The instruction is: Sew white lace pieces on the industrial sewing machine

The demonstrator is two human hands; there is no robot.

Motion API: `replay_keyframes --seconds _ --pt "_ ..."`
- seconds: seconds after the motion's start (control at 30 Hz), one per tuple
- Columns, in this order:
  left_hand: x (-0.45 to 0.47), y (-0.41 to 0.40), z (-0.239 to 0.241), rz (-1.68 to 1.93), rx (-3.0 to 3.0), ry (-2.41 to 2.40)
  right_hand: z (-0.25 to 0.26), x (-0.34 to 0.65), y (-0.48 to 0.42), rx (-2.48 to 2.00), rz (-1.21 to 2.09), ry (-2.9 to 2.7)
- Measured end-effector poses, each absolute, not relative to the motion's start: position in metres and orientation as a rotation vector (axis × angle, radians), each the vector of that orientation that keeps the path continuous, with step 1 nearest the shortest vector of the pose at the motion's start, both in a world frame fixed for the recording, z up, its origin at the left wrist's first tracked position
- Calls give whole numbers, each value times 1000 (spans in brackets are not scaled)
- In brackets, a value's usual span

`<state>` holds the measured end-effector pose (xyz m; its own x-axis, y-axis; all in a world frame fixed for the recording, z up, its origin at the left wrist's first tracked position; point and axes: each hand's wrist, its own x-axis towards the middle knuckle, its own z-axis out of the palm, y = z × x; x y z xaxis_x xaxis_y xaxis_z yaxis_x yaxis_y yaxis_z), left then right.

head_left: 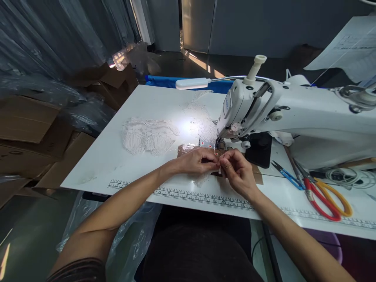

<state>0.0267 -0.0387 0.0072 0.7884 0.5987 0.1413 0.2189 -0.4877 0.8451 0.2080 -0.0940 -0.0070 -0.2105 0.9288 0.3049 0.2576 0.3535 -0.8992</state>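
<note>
My left hand and my right hand meet just in front of the needle of a white sewing machine. The fingers of both are pinched together on a small piece of white lace with a tiny tag at its top edge. The lace hangs down under my left hand onto the white table. A brown patch lies on the table under my hands. A pile of white lace pieces lies to the left, lit by the machine's lamp.
Red and yellow scissors and blue thread snips lie to the right. A printed ruler runs along the table's front edge. Cardboard boxes and plastic sheeting stand to the left. More lace lies behind the needle.
</note>
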Motion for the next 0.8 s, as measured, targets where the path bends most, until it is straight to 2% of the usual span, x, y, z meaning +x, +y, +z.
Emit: replay_keyframes --seconds 0.13,0.27,0.37,0.63,0.8 --pt "9 -40 18 477 2282 640 -1 226 -118 -1089 725 -1955" --pt "-13 -39 28 525 2137 800 -6 264 -128 -1373 607 -1942" --pt "-9 -41 28 512 2016 777 -10 271 -122 -1482 758 -1780" --pt "10 -49 26 488 1967 772 4 232 -104 -1204 1038 -1868" --pt "5 -49 27 476 1944 692 0 223 -92 -1063 1441 -1643"
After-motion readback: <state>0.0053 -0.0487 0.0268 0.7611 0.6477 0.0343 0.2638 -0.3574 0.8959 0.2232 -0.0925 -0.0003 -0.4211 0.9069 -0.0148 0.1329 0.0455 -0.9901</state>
